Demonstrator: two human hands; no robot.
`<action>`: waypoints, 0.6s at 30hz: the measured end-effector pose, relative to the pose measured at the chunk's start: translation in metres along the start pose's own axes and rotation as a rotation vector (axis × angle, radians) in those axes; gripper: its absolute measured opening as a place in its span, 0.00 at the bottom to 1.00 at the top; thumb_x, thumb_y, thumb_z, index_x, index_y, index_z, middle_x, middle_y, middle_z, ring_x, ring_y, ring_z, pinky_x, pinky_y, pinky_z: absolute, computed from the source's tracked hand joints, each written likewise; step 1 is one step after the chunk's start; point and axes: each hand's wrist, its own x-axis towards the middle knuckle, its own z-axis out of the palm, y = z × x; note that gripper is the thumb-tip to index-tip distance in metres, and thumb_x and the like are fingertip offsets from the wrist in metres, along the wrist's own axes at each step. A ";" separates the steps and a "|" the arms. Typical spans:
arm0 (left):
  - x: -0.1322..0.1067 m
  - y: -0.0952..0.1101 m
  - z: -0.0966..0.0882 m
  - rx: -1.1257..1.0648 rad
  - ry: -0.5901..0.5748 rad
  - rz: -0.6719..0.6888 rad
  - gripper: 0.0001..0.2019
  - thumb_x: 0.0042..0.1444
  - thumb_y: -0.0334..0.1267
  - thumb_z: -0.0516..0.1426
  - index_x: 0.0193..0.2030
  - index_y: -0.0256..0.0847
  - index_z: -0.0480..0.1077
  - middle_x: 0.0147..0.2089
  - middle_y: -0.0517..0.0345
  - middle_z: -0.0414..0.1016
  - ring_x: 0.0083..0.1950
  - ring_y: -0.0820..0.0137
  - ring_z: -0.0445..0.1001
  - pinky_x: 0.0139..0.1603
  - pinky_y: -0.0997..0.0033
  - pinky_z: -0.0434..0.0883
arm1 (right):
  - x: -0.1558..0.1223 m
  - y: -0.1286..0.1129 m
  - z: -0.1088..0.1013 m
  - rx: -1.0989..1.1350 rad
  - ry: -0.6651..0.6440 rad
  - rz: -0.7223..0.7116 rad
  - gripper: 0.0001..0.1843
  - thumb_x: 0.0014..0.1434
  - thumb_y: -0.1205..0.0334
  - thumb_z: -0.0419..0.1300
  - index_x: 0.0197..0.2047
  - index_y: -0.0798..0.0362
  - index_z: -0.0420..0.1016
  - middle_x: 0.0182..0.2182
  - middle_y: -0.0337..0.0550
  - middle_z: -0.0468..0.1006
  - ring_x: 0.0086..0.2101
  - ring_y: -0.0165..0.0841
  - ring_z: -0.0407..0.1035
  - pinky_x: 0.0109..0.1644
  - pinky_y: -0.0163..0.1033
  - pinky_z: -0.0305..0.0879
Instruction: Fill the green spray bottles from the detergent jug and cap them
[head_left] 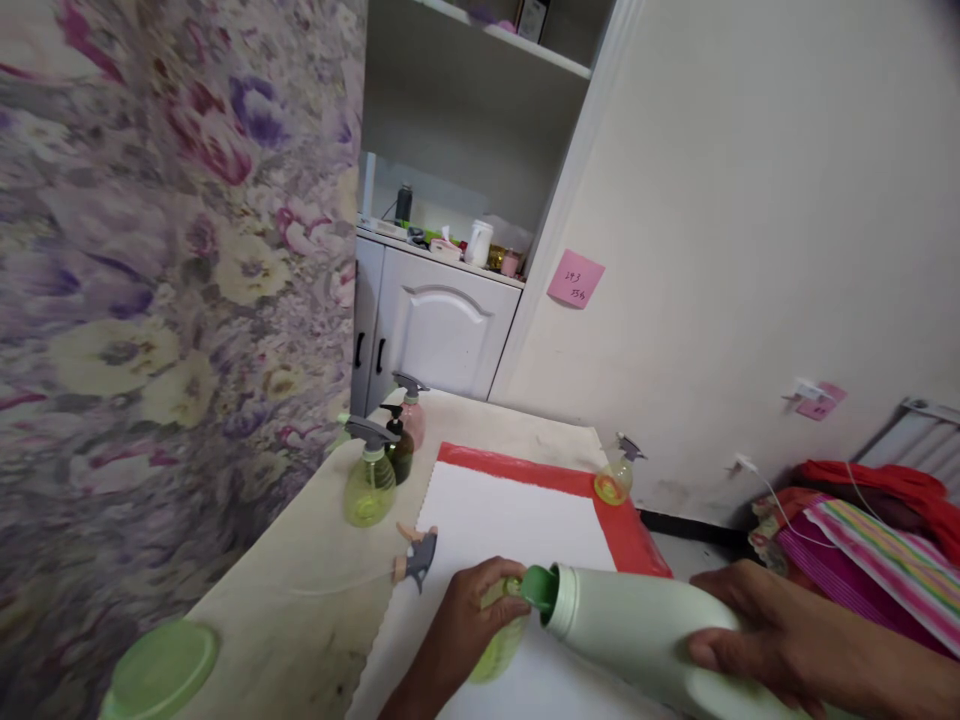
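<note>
My left hand (469, 615) is wrapped round the neck of a small yellow-green spray bottle (501, 650) standing over the white sheet. In my right hand (780, 630) is a large pale green refill bottle (637, 615), tilted nearly level. Its green spout (536, 588) meets the small bottle's mouth, where my fingers partly hide the contact. Whether liquid is flowing, I cannot tell. A grey and peach spray trigger head (417, 558) with a clear dip tube lies on the table, left of my left hand.
A yellow-green spray bottle (370, 490), a dark pump bottle (400, 455) and a pink spray bottle (412, 422) stand at the table's left. Another spray bottle (615, 478) stands at the back right. A green lid (166, 665) sits front left. White paper (517, 510) covers red sheeting (637, 535).
</note>
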 end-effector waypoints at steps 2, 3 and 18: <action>0.000 -0.001 0.000 0.008 -0.003 0.005 0.07 0.50 0.35 0.62 0.37 0.41 0.78 0.36 0.59 0.80 0.41 0.64 0.75 0.45 0.71 0.66 | 0.000 0.000 -0.001 0.001 -0.021 -0.014 0.22 0.58 0.43 0.59 0.41 0.55 0.76 0.22 0.36 0.69 0.21 0.24 0.61 0.20 0.28 0.53; 0.000 -0.001 -0.001 0.011 -0.001 0.003 0.07 0.50 0.35 0.62 0.37 0.41 0.78 0.36 0.59 0.80 0.41 0.64 0.75 0.45 0.71 0.66 | 0.001 0.000 -0.001 0.001 -0.023 -0.015 0.22 0.58 0.43 0.59 0.41 0.55 0.76 0.23 0.36 0.69 0.21 0.23 0.60 0.20 0.28 0.53; 0.000 -0.003 0.000 0.011 -0.006 -0.004 0.08 0.51 0.36 0.62 0.39 0.40 0.78 0.37 0.58 0.80 0.42 0.64 0.75 0.46 0.70 0.67 | 0.002 0.000 -0.003 -0.055 -0.028 0.027 0.26 0.56 0.39 0.58 0.39 0.56 0.75 0.26 0.39 0.70 0.22 0.23 0.61 0.22 0.29 0.54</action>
